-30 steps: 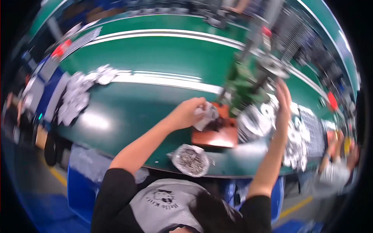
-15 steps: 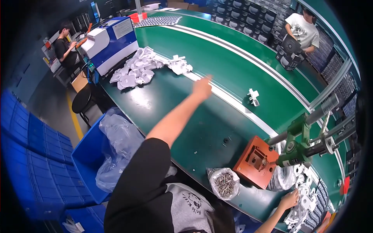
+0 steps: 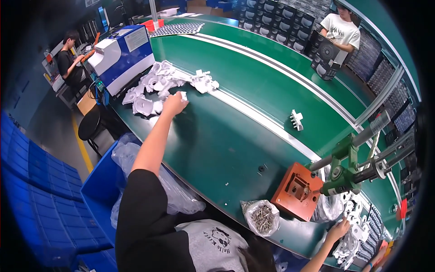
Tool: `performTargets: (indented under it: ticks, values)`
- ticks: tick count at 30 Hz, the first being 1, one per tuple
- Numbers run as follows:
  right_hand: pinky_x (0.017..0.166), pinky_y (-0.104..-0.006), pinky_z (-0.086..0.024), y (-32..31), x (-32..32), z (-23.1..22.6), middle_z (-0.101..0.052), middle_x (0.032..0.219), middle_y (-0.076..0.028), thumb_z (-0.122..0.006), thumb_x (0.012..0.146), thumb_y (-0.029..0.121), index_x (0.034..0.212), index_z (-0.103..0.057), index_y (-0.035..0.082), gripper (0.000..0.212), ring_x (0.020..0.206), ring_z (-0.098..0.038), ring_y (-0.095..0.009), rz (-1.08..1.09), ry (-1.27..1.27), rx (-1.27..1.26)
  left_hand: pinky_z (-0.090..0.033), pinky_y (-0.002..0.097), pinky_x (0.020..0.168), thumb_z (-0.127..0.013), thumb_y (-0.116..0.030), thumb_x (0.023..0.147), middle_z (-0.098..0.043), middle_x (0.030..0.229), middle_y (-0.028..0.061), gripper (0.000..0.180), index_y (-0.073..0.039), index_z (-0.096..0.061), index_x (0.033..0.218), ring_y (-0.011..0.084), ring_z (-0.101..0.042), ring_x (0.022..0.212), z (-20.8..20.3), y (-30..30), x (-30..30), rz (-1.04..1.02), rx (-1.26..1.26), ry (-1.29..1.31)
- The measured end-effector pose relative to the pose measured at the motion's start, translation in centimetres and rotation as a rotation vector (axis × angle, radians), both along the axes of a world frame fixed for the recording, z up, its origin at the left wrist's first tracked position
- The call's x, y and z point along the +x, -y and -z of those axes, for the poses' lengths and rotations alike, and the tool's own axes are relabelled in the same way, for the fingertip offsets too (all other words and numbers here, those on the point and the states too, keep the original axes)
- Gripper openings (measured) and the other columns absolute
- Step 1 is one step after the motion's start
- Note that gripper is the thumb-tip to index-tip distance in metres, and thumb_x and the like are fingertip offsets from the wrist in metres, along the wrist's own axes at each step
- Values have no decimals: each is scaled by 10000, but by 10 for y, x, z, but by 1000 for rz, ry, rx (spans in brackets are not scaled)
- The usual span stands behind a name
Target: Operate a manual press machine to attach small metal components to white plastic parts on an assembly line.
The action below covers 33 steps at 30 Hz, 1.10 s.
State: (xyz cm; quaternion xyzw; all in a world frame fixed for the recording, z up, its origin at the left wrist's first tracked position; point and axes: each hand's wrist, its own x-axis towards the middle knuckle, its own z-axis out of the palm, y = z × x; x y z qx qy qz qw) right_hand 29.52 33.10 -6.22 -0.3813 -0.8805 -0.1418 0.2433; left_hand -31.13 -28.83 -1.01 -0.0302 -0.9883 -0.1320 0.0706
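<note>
Head view, looking down on a green work table (image 3: 217, 149). The person's left arm stretches far out to the upper left; the left hand (image 3: 173, 104) is closed around a small white plastic part (image 3: 183, 95), fingers curled over it, right at the near edge of a heap of white moulded parts (image 3: 156, 88). The heap lies on the green surface just beside a blue-and-white machine (image 3: 120, 56) at the table's far-left end. A second, smaller cluster of white parts (image 3: 204, 83) sits to the right of the heap, near a pale stripe running along the belt. One lone white part (image 3: 296, 120) rests well apart, further along that stripe.

Right hand (image 3: 339, 230) at the lower right, resting on a stack of white parts (image 3: 351, 240); fingers lie over the stack, but whether they grip cannot be told at this size.

Near the body: clear bag of metal screws (image 3: 262, 217) at the table edge, an orange fixture block (image 3: 297, 190) beside it, w/ a green press tool (image 3: 346, 170) mounted just right of the block. Blue crates (image 3: 31, 195) w/ clear plastic bag liner (image 3: 131, 156) stand on the floor at left.

Background: a seated person (image 3: 68, 59) at far left; another person (image 3: 342, 31) in a white shirt at top right, beside stacked black boxes (image 3: 272, 18).
</note>
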Motion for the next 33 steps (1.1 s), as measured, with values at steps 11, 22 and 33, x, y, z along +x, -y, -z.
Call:
performTargets:
  ticks: [11, 22, 33]
  values:
    - [856, -392, -414, -15, 20, 12, -558, 1128, -175, -526, 724, 31, 1263, -450, 27, 545, 998, -546, -304, 68, -81, -294, -518, 288, 592, -474, -251, 909, -615, 902, 76, 292, -39, -457, 1108, 159, -633, 747, -88, -103, 146, 646, 1385, 714]
    - [658, -181, -411, 188, -55, -148, -554, 892, -46, -509, 825, 36, 1235, -488, -38, 417, 744, -513, -86, -606, -1023, -1086, -511, 274, 694, -370, -331, 942, -576, 904, 43, 308, -65, -504, 1015, 100, -582, 806, -97, -196, 298, 807, 1705, 1287]
    - [859, -243, -411, 272, -139, -134, -533, 1088, -68, -492, 885, 6, 1161, -516, -28, 279, 974, -522, -122, -799, -1208, -1498, -392, 196, 735, -392, -223, 937, -494, 914, 9, 224, -23, -452, 1019, 42, -459, 816, -87, -232, 368, 1026, 1518, 968]
